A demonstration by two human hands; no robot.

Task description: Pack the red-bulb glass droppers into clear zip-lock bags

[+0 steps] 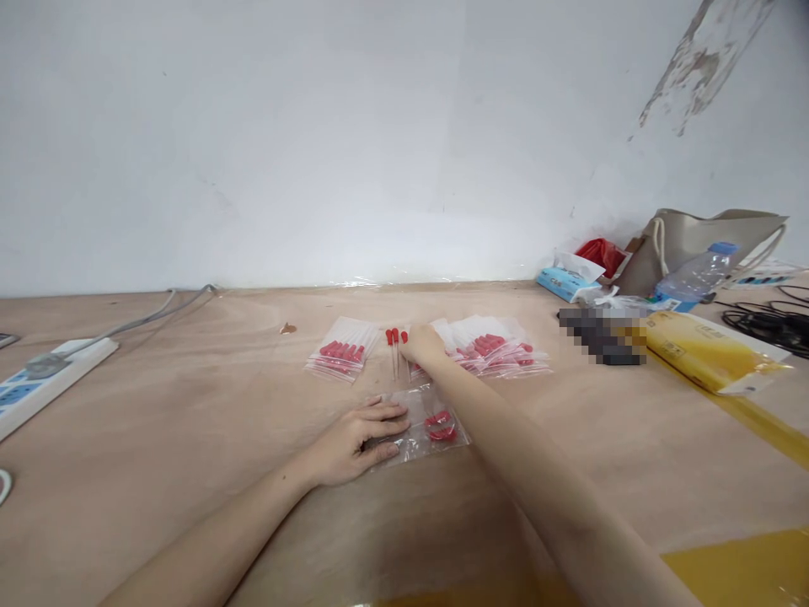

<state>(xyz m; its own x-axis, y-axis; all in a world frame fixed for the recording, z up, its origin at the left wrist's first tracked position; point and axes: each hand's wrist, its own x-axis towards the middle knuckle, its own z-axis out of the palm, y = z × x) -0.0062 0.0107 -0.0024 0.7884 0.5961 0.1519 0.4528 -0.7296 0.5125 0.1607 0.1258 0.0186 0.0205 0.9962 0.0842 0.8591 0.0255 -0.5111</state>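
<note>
My left hand [370,437] lies with fingers spread on a clear plastic zip bag [414,434], pressing its left part to the table. Red rubber bulbs [441,427] show in the bag's right part. Beyond it, two thin droppers with red bulbs [393,337] lie side by side, stems toward me. My right hand [425,347] reaches over, fingers closed at a third red-topped dropper [404,337], partly hidden by the hand. To the left is a filled bag of red bulbs [342,351]. More filled bags [490,346] overlap on the right, partly behind my right hand.
A power strip [63,371] with a grey cable sits at the left. At the right are a tissue pack [562,282], a plastic bottle [695,274], a grey bag [688,240], a yellow packet [711,350] and black cables [768,324]. A white wall [316,152] stands behind.
</note>
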